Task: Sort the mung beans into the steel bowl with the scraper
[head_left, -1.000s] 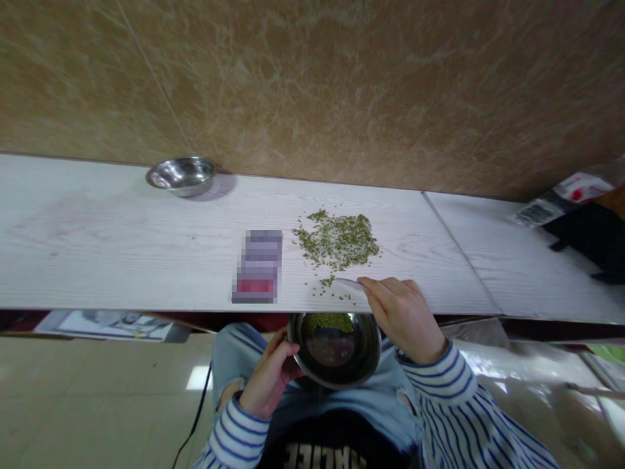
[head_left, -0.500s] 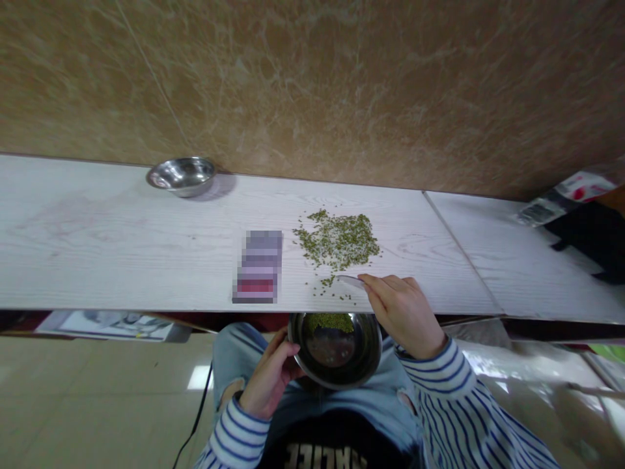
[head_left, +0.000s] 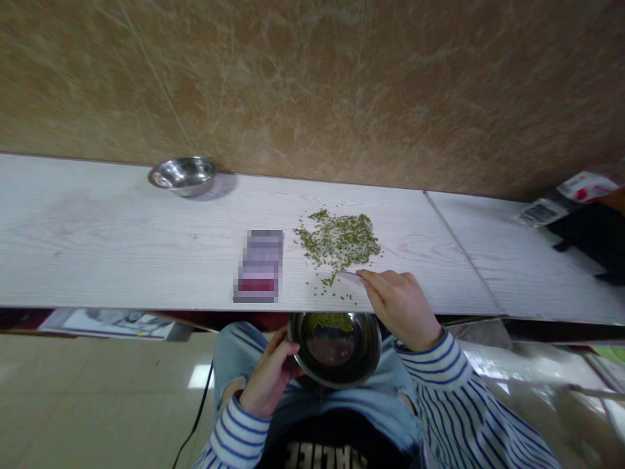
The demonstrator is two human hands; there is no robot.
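Note:
Small green beans, likely mung beans [head_left: 342, 240], lie in a loose patch on the white table, with stray ones nearer its front edge. My right hand [head_left: 399, 306] is closed on a thin, pale, flat tool [head_left: 350, 277] whose kind I cannot make out. The tool's tip points left, at the near edge of the patch. Below the table edge, over my lap, my left hand [head_left: 273, 372] grips the left rim of a steel bowl [head_left: 336, 376], thumb on the rim. More green beans [head_left: 331, 321] lie in the bowl's far side.
A second steel bowl [head_left: 183, 177] stands at the back left against the brown wall [head_left: 312, 85]. Left of the beans lies a pixelated phone-like slab [head_left: 258, 267]. A plastic packet [head_left: 541, 212] and a black cloth-like item [head_left: 590, 238] lie at the far right.
My right hand and the pale tool have moved slightly away from me, toward the bean patch. My left hand and the bowl stay in place.

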